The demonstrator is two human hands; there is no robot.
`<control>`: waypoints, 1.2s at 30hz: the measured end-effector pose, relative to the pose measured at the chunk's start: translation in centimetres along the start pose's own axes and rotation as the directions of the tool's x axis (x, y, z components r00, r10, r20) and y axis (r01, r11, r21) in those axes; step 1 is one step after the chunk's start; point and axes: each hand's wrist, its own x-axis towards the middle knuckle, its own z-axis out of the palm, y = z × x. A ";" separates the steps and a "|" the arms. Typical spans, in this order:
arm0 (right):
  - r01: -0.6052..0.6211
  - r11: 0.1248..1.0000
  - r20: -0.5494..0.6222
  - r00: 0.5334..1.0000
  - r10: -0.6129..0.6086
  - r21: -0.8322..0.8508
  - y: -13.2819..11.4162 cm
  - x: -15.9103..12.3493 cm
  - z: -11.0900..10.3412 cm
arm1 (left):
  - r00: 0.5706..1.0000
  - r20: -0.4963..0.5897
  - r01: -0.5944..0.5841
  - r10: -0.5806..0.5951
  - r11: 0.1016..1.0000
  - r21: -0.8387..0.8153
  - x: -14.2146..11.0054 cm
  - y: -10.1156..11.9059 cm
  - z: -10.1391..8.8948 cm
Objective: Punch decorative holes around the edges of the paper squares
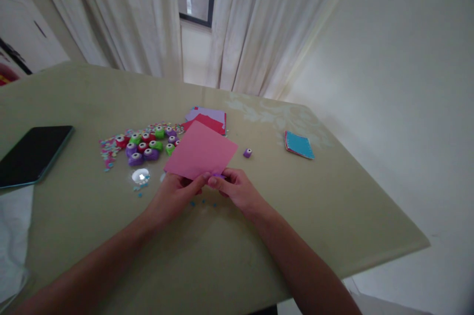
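Note:
A sheet of pink paper (202, 149) is raised above the table, pinched at its lower edge by my left hand (176, 194). My right hand (239, 189) closes on a small purple paper punch (218, 176) at the paper's lower right edge; fingers hide most of it. Whether the edge sits inside the punch's slot, I cannot tell. Just beyond my right hand lies another purple punch (247, 153) with a white button. Several red, green and purple punches (143, 147) are grouped left of the paper, which partly covers the group. Blue paper bits (192, 203) lie below my hands.
Coloured confetti (109, 149) surrounds the grouped punches. Behind the pink sheet are purple and red papers (209, 116). A blue-topped paper stack (299, 145) lies at right. On the left are a dark tablet (33, 154) and a white sheet (13, 241). Near the confetti is a shiny round piece (140, 176).

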 end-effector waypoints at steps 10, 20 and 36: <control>0.015 0.999 -0.055 0.998 -0.018 -0.041 0.2 0.7 -1.6 | 0.974 -0.223 -0.040 0.045 0.999 0.028 0.3 -0.2 -1.2; 0.125 0.556 -0.153 0.892 -0.425 -0.822 1.3 1.7 -4.7 | 0.947 -0.314 -0.081 0.065 0.996 -0.038 0.2 0.5 -1.8; -0.008 0.145 -0.095 0.793 -0.602 -0.989 1.3 1.5 -1.8 | 0.801 -0.584 -0.253 0.133 0.959 -0.130 2.7 -0.3 -5.5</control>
